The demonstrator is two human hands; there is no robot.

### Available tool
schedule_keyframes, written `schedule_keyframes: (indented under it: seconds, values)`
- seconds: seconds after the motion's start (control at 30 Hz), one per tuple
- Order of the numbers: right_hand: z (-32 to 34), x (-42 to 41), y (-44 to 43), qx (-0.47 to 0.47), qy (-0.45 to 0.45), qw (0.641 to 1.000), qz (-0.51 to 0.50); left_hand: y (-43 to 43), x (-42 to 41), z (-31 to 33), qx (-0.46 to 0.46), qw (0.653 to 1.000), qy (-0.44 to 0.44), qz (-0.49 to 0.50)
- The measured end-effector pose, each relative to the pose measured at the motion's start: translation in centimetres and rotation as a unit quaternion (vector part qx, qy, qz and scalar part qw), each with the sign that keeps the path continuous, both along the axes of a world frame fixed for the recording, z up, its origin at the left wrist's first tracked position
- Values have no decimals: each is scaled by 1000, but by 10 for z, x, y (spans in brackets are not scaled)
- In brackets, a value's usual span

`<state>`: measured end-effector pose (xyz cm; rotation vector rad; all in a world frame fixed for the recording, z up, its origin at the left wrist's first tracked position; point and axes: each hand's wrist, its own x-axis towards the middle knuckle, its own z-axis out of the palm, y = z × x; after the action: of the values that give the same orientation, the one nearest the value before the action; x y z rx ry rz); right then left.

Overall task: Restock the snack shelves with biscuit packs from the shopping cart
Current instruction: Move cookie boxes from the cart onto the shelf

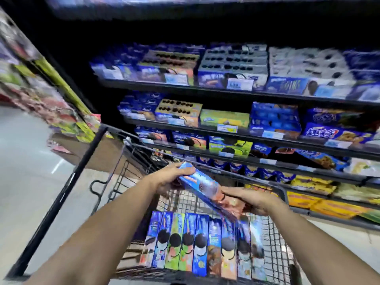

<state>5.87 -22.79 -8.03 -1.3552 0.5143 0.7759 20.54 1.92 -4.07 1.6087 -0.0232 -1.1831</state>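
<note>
- Supermarket aisle: snack shelves (pixel 236 134) ahead, shopping cart (pixel 275 254) below.
- Left hand (pixel 170 177) and right hand (pixel 249 200) hold a biscuit pack (pixel 202 186) by its ends above the cart.
- Risk: the tilted pack could slip from these light end grips.

Pale glossy floor (pixel 24 182) reflecting overhead light; dark shelving unit (pixel 205 87) ahead; blurred merchandise display (pixel 41 95) at left, cardboard box (pixel 98 153) beside it.
</note>
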Motion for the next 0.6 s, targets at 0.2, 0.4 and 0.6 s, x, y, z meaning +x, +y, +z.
schedule_keyframes:
  seconds: [0.2, 0.4, 0.6]
  values:
    - [16, 52, 43, 63, -44, 987, -141, 77, 43, 31, -65, 983, -8, 172]
    - [47, 109, 118, 34, -116, 982, -142, 139, 94, 47, -145, 969, -42, 195]
    - [70, 154, 174, -10, -191, 959, -209, 173, 150, 55, -172, 960, -98, 200]
